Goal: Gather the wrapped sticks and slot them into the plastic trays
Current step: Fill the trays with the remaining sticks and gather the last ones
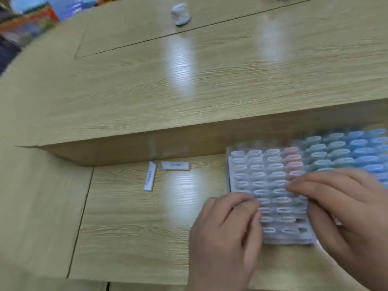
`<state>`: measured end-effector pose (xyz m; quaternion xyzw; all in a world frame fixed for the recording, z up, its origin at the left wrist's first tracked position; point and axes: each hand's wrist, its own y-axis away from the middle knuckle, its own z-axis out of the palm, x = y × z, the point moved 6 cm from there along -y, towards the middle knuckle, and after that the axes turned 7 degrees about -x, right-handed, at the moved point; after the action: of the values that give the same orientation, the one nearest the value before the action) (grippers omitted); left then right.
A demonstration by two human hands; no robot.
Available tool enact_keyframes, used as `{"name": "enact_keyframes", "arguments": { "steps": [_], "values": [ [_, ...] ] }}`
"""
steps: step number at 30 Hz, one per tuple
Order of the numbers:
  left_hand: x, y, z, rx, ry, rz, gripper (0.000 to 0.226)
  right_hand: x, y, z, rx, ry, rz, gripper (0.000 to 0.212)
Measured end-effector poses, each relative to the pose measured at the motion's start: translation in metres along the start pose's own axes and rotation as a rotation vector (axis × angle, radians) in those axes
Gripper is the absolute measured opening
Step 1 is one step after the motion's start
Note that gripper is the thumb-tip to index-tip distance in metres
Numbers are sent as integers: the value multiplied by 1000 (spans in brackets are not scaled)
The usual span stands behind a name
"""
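The left hand [226,227] curls its fingers at the clear plastic tray's [230,166] near-left edge, its grip unclear in the blur. The right hand [346,206] lies straight-fingered on top. Uneven pressing could tip it and pop the pale slotted sticks [273,175] out.

Both hands lie palm-down, close together: the left hand [228,234] with fingers loosely bent, the right hand [346,208] with fingers stretched leftward, tips nearly meeting.
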<state>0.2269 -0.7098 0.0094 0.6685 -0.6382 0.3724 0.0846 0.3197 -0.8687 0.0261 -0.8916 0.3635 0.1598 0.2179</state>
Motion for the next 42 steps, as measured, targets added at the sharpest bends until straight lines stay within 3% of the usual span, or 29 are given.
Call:
{"name": "enact_keyframes", "arguments": {
  "steps": [5, 8, 12, 15, 18, 21, 25, 29, 34, 36, 39, 42],
  "values": [
    [-111, 23, -70, 191, -66, -568, 10, -85, -68, 48, -130, -51, -105, 25],
    [-159, 21, -87, 125, -211, -755, 21, -121, -109, 112, -350, 59, -56, 32],
    [-189, 1, -84, -10, -312, -819, 37, -135, -143, 173, -453, 237, 64, 24],
    [-200, -4, -75, -90, -346, -835, 29, -137, -145, 194, -498, 350, 84, 14],
    [-209, -2, -72, -83, -244, -852, 14, -136, -141, 194, -499, 409, 97, 12],
    [-213, 4, -72, -91, -63, -894, 16, -127, -135, 189, -485, 237, 152, 8],
    [-189, 8, -82, -34, 158, -810, 18, -109, -126, 139, -355, -104, 226, 13],
    [-127, -7, -86, -50, 314, -574, 21, -71, -94, 49, -156, -433, 265, 15],
    [-45, -27, -52, -173, 378, -404, 15, 1, -28, -27, -24, -489, 386, 25],
    [-23, -29, -31, -208, 431, -392, 10, 22, -2, -36, -13, -505, 430, 31],
    [4, -29, -5, -251, 460, -348, 30, 39, 28, -38, 8, -549, 457, 34],
    [20, -28, 14, -276, 509, -322, 26, 43, 44, -32, 41, -578, 452, 25]
  ]
}}
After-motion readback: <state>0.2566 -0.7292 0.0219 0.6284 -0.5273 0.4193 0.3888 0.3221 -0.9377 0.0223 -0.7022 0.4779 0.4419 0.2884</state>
